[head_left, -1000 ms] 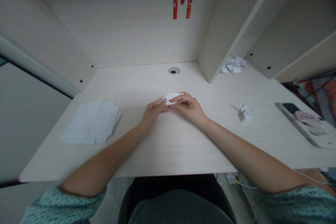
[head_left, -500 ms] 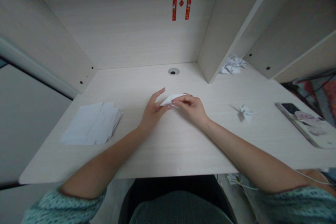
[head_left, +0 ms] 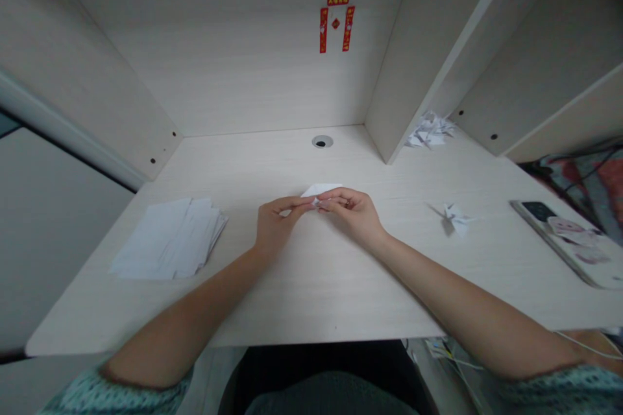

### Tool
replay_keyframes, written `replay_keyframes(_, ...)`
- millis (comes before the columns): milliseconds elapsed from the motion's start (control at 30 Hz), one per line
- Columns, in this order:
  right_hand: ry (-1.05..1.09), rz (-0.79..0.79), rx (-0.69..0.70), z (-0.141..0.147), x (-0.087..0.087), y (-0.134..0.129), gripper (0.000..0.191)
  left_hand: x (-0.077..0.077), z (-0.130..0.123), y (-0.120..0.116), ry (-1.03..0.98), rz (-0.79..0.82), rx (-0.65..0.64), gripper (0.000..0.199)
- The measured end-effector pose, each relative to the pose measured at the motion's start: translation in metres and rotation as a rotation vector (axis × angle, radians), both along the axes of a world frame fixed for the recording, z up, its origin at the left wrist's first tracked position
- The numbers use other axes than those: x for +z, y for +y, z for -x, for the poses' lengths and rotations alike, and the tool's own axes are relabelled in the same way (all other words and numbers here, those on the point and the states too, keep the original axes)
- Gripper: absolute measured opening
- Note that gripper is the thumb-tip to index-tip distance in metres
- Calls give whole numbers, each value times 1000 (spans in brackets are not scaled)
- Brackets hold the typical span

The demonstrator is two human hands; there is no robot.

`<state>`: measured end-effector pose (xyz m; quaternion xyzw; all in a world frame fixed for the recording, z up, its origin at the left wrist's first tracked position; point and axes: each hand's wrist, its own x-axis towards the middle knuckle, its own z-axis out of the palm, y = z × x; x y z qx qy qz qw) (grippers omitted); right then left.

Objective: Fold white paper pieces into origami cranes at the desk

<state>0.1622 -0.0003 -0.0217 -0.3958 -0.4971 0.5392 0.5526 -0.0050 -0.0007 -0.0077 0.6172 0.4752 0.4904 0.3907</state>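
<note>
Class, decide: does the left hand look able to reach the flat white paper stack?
Probably yes: nothing visible stands between the left hand and the white paper stack, though that hand pinches folded white paper.

Viewed through one head-worn camera, facing forward and down from close above the worktop (head_left: 272, 311), spanning from lap (head_left: 331, 395) at bottom to back panel (head_left: 253, 91) at top.

Support: pale wood-grain desk (head_left: 292, 311), clock centred on its top. At 12 o'clock, round grey cable grommet (head_left: 322, 141) with dark opening. Between 1 and 2 o'clock, loose heap of white folded-paper pieces (head_left: 430, 131). At 3 o'clock, small pointed white folded-paper figure (head_left: 456, 219); farther out, same bearing, pale rectangular phone (head_left: 569, 243), back up. At 9 o'clock, uneven stack of white paper sheets (head_left: 165, 240).
</note>
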Motion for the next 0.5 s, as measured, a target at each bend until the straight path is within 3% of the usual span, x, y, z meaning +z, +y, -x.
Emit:
replay_keyframes(267,-74,-39,-96,0,0,-2,14,6,-1,0,14,35,85,14)
replay_keyframes(500,-100,-75,-143,-1,2,-2,12,7,-1,-1,-46,93,46,16)
